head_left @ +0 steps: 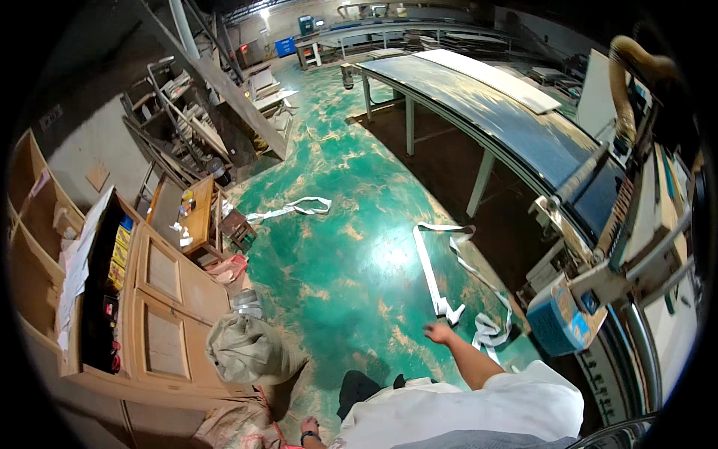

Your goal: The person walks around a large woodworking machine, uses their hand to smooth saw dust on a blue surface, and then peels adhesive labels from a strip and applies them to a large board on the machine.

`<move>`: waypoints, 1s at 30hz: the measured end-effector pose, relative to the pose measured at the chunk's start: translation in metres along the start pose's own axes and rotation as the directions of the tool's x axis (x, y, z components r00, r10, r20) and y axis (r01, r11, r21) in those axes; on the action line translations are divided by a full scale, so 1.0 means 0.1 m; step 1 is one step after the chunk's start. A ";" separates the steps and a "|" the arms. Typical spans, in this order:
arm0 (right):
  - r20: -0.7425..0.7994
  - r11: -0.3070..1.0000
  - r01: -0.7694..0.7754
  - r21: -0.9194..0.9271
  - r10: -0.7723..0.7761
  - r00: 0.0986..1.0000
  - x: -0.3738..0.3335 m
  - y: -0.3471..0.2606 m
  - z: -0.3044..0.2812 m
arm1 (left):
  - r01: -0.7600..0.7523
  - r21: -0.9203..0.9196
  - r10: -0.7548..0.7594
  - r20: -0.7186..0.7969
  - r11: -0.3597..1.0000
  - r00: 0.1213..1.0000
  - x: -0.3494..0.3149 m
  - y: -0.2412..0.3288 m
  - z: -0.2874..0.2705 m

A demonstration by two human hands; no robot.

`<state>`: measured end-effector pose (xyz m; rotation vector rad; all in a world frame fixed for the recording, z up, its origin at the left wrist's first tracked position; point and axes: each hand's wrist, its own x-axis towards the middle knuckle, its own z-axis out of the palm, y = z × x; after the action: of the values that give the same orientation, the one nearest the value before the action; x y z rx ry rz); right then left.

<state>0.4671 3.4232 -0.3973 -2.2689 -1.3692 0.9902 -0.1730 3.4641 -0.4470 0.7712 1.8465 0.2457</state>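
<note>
My right hand (pixel 438 334) hangs above the green floor, a finger stretched out to the left, and I see nothing in it. Just beyond it lies the crumpled end of a long white strip (pixel 428 269), which runs away from me in a loop and back down the right side; hand and strip look apart. My left hand (pixel 309 426), a dark band at its wrist, is low at the bottom edge, beside the tan sack (pixel 250 350). Its fingers are too small and partly hidden to read.
A long dark-topped machine table (pixel 493 112) with a pale board (pixel 490 78) runs along the right. A blue container (pixel 555 325) stands near its close end. Wooden cabinets (pixel 168 314) and a small wooden table (pixel 196 213) line the left. Another white strip (pixel 295 207) lies on the dusty floor.
</note>
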 end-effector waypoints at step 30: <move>-0.211 0.672 -0.734 -0.100 0.707 0.675 3.04 0.75 -1.52 | -0.770 0.446 0.438 0.641 0.456 0.630 3.12 9.52 3.51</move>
<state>0.7142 3.6621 -0.4534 -3.0431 -0.4504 0.8735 0.4436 4.3222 -0.3467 1.9026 1.0799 -0.1949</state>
